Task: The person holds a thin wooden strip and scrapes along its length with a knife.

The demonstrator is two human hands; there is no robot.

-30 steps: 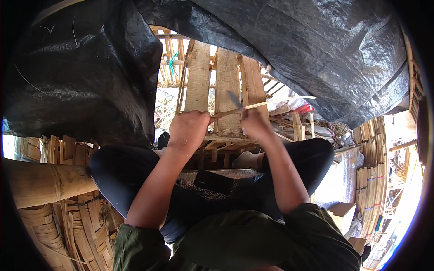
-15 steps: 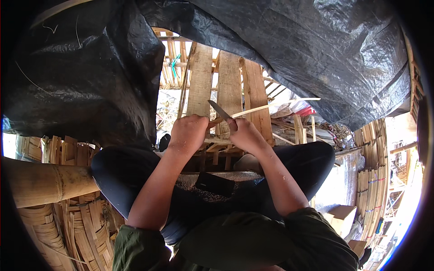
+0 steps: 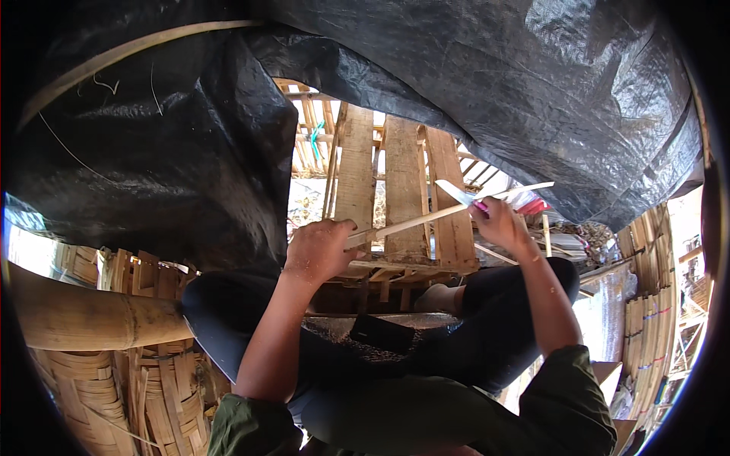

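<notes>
My left hand (image 3: 319, 249) is closed round the near end of a thin, pale bamboo strip (image 3: 414, 223). The strip slants up to the right across the wooden planks, its tip beyond my other hand. Farther along it, my right hand (image 3: 500, 228) grips a knife (image 3: 453, 192). The handle is mostly hidden in my fingers, with a bit of pink showing. Its bright blade points up and to the left and meets the strip just beside my right fingers.
Wooden planks (image 3: 354, 163) stretch away in front of me. Black plastic sheeting (image 3: 144, 175) hangs left, above and right. A thick bamboo pole (image 3: 99, 311) lies by my left knee, above woven bamboo (image 3: 84, 372). A small dark flat object (image 3: 382, 332) rests between my legs. Bamboo bundles (image 3: 646, 334) stand at right.
My right hand with the knife has moved right along the strip, away from my left hand. More of the strip now shows between the hands. The whole view has shifted slightly.
</notes>
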